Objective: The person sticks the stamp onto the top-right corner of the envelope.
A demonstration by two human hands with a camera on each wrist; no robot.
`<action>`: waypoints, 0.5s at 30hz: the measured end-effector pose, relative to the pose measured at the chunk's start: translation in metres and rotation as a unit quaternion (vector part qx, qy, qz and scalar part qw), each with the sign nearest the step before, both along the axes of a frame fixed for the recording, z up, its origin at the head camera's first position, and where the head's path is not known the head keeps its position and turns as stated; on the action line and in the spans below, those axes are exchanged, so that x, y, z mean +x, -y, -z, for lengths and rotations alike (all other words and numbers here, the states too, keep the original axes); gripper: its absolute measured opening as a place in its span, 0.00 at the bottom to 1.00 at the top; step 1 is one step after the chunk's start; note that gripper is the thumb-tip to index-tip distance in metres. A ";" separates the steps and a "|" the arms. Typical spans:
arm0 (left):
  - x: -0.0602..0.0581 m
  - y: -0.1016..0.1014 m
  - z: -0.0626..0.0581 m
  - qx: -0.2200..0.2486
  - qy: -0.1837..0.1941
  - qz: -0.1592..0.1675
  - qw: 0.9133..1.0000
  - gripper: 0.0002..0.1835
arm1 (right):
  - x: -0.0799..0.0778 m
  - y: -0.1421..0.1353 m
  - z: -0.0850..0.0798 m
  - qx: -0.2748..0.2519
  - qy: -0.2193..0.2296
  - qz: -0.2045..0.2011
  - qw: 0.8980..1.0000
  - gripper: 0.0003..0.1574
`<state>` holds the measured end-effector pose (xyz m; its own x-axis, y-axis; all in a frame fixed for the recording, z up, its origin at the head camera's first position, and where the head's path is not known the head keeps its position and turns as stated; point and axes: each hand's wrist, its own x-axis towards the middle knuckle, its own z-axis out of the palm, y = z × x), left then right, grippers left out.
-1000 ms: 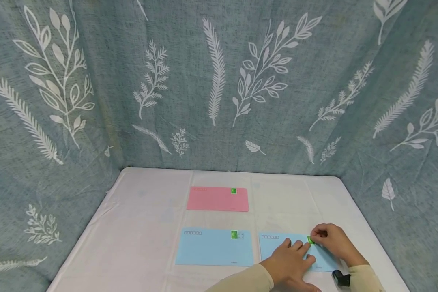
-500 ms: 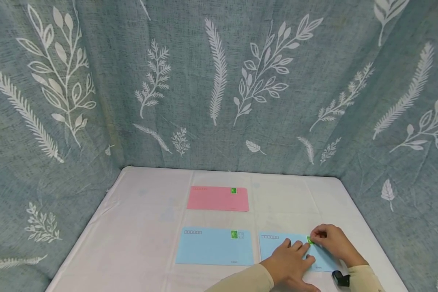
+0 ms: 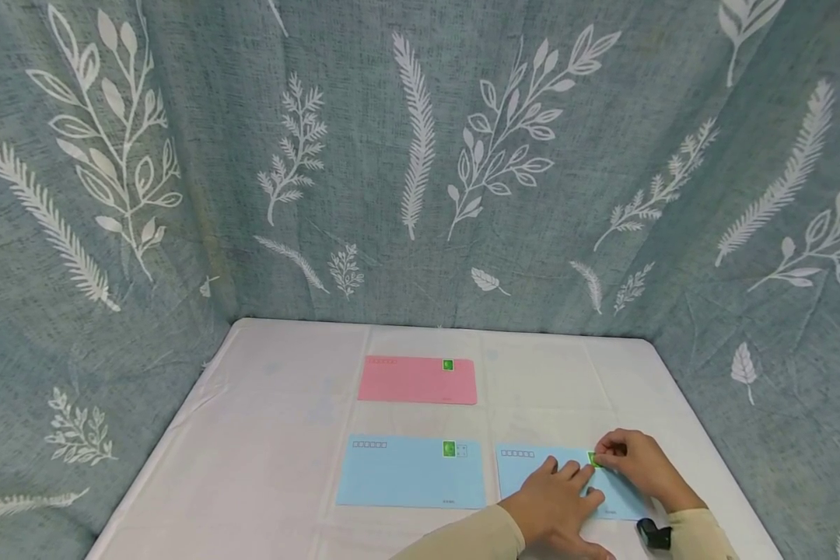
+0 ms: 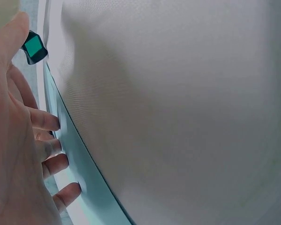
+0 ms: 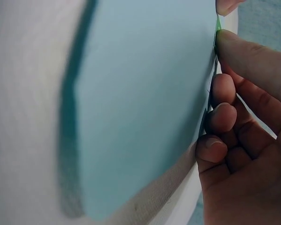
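A light blue envelope (image 3: pixel 518 470) lies flat at the right front of the table, partly hidden under both hands. My left hand (image 3: pixel 556 502) rests on it with fingers spread; the left wrist view shows the fingertips (image 4: pixel 67 192) on the blue paper. My right hand (image 3: pixel 640 467) pinches a small green stamp (image 3: pixel 594 460) at the envelope's upper right corner. In the right wrist view, the thumb lies right at a green edge of the stamp (image 5: pixel 219 24), low against the blue paper, with the other fingers curled beside it.
Left of the hands lies a second blue envelope (image 3: pixel 399 474) bearing a green stamp (image 3: pixel 449 449). Behind it is a pink envelope (image 3: pixel 406 385), also stamped. A small black device (image 3: pixel 653 534) sits at the right wrist. Patterned curtains (image 3: pixel 364 155) enclose the white table (image 3: pixel 266 435).
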<state>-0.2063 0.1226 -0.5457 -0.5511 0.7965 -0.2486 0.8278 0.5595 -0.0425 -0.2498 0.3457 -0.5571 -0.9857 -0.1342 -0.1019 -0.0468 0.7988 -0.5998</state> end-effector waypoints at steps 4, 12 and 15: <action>-0.001 0.001 -0.002 -0.003 0.000 0.005 1.000 0.42 | -0.001 0.001 0.000 0.003 0.005 0.002 1.000 0.04; 0.000 0.002 0.002 -0.003 -0.019 0.009 1.000 0.42 | -0.001 0.002 0.000 0.004 0.005 0.004 1.000 0.03; 0.003 0.005 0.005 -0.006 -0.013 0.007 1.000 0.45 | 0.000 0.002 -0.003 0.006 -0.001 0.000 1.000 0.04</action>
